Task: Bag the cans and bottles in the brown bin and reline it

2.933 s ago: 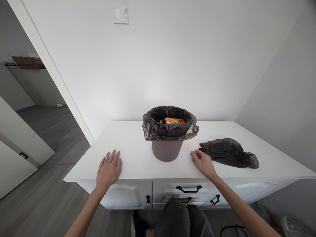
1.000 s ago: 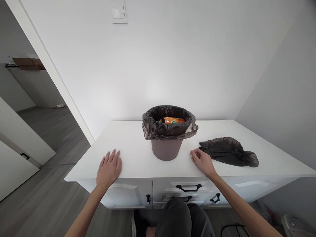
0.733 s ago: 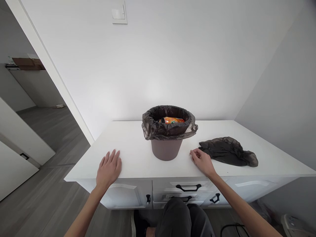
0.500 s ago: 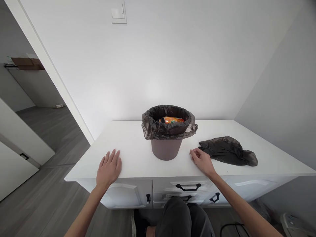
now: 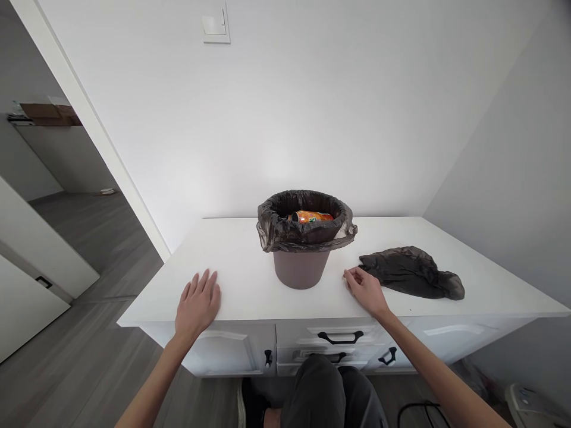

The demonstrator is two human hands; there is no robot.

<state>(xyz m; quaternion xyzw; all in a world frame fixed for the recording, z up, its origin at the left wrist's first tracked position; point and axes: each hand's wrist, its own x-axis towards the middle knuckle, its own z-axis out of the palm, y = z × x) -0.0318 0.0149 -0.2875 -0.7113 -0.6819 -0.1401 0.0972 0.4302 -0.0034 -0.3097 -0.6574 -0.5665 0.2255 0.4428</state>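
A brown trash can [image 5: 300, 270] stands upright on the white cabinet top [image 5: 250, 297]. Its black plastic liner [image 5: 289, 241] is folded out over the rim, and an orange drink can [image 5: 313, 216] shows inside; what lies deeper is hidden. My left hand [image 5: 198, 302] rests flat on the cabinet top, left of the trash can, fingers stretched out and holding nothing. To the can's right, my right hand [image 5: 364, 290] lies with its fingers curled together and nothing visible in them. Just beyond it is a crumpled black plastic bag [image 5: 413, 273].
Black handles [image 5: 340, 337] mark the drawers and doors at the cabinet front. A white wall with a light switch [image 5: 216, 24] rises behind the cabinet, and another wall borders its right side. At left, a doorway opens onto a grey floor [image 5: 107, 229].
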